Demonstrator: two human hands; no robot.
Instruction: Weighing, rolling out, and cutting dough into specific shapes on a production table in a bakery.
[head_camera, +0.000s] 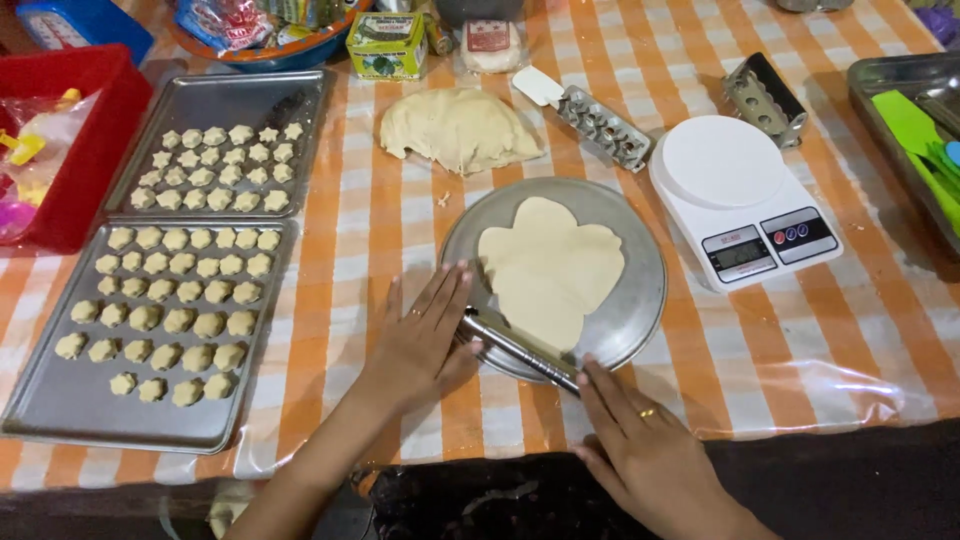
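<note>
A round metal plate (640, 300) lies on the orange-checked tablecloth with a flattened sheet of pale dough (550, 270) on it. A thin metal rolling rod (520, 352) lies across the plate's near edge, at the dough's lower rim. My left hand (425, 340) rests flat on the rod's left end, fingers stretched out. My right hand (640, 450) presses with its fingertips on the rod's right end.
Two metal baking trays (60, 410) of several small star-shaped dough pieces lie at left. A lump of dough (455, 128), a metal cutter roller (600, 125), a white kitchen scale (735, 195), a red box (95, 140) and a tray of utensils (900, 120) surround the plate.
</note>
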